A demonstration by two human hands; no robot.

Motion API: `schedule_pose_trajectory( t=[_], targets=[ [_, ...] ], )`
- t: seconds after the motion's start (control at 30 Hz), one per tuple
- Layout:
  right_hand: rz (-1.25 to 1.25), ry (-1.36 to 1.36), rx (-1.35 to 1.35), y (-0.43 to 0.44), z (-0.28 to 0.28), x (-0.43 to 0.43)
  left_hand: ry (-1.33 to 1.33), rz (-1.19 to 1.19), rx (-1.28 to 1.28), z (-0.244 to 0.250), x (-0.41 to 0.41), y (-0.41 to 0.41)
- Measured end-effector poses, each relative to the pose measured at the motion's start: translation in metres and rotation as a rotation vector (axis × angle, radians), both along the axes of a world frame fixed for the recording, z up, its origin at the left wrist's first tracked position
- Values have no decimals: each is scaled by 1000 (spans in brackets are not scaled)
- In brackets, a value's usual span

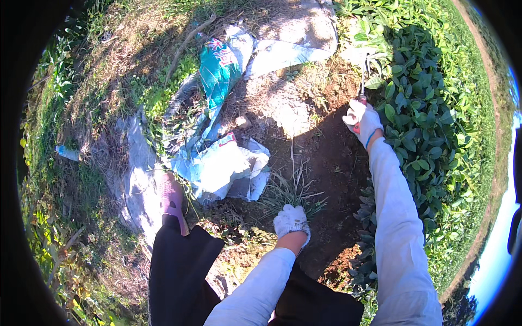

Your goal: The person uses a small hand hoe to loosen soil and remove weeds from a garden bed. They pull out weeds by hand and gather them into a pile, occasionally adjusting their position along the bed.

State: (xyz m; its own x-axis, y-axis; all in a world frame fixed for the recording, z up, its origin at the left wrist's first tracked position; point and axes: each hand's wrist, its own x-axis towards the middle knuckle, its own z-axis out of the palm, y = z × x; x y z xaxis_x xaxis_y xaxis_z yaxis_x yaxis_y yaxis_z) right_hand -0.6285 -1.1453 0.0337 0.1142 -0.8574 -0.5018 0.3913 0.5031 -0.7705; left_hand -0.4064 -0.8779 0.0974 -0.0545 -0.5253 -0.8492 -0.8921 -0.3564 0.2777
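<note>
My left hand [292,221], in a white knit glove, is closed at the base of a grass clump [294,191] that fans out over dark soil. Up and to the right, my right hand [363,121], also in a white glove, grips the red handle of a hand tool [362,83]. Its thin metal shaft points away from me along the edge of leafy green bushes. The tool's far end is hard to make out in the glare and leaves.
A torn teal and white plastic sack [220,73] and crumpled sheeting [228,167] lie left of the grass. My purple shoe [171,195] stands beside grey sheeting [140,171]. Dense bushes [424,106] line the right side. A plastic bottle [67,153] lies far left, and a stick [185,45] lies above.
</note>
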Motion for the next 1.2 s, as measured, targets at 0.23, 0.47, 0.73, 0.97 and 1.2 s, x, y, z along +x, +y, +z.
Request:
schedule_pose_trajectory(
  t=[0.23,0.47,0.73,0.97,1.2],
  targets=[
    [-324,651,281,-116,-21,-23,32,-14,75,-6,5,-5],
    [-238,853,573,129,-13,9,-19,-8,45,-20,5,1],
    [-218,705,882,394,76,31,-8,-11,46,-14,4,0],
    [-151,709,424,158,26,57,41,50,41,-13,15,-1],
    [-324,941,268,44,-58,-53,74,-5,11,-4,13,-7]
  ],
)
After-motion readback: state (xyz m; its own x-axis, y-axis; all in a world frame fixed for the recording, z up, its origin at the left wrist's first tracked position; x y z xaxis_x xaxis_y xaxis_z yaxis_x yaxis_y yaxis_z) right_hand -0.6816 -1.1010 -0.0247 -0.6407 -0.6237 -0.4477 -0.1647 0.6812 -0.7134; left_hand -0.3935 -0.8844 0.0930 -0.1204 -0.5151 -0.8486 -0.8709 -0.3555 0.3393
